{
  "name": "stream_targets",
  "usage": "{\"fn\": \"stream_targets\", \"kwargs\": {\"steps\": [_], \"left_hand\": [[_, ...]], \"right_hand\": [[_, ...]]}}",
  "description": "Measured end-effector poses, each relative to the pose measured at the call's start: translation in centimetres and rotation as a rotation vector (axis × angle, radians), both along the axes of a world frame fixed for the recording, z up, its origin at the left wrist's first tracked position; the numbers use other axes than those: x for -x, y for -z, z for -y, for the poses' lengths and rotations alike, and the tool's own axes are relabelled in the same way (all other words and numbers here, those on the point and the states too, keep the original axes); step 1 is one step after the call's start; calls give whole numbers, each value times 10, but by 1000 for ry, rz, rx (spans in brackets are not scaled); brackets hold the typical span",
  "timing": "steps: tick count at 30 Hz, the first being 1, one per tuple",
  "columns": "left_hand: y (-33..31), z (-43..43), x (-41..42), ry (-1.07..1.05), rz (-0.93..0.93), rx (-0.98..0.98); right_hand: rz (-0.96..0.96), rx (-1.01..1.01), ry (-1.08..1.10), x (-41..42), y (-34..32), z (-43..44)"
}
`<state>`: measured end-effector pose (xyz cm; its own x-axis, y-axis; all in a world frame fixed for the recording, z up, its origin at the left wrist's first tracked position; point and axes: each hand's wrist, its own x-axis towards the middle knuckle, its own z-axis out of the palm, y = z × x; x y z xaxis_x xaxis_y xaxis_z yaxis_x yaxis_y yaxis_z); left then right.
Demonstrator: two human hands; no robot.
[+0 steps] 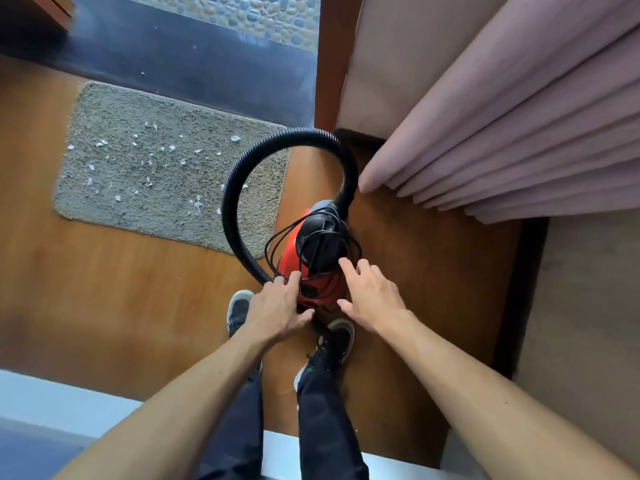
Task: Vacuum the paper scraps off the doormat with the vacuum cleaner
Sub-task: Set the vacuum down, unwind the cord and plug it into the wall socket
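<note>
**Barely begun: the vacuum cleaner is reached for**

A wooden floor (121, 289) is seen below, with a pink curtain (502, 133) hanging at the right. The grey doormat (114, 109) lies ahead on the left by the threshold. The red canister vacuum cleaner (322, 285) stands just beside the mat's near right corner. Its black hose (228, 202) is looped over that corner, and its cord (273, 247) is wound loosely round the body.

Both hands are stretched over the canister. The left hand (277, 306) is spread by the hose's lower end and the right hand (372, 296) is held straight-fingered above the top. Nothing is gripped by either, and contact cannot be told.

White paper scraps (149, 181) are strewn across the mat. The set-up step is judged to be in hand. Next, the cord would need to be unwound and the hose end taken up.
</note>
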<state>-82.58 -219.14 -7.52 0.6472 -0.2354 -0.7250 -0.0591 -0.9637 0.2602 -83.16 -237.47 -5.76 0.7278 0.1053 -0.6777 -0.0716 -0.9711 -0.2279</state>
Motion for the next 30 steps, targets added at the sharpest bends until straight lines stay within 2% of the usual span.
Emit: {"fn": "stream_targets", "kwargs": {"steps": [12, 23, 30], "left_hand": [[91, 18, -15, -99, -25, 68], [117, 12, -38, -168, -35, 58], [126, 8, -43, -139, -48, 67]], "right_hand": [[71, 20, -140, -37, 76, -7], [111, 17, -179, -61, 102, -16], [86, 42, -187, -75, 115, -23]]}}
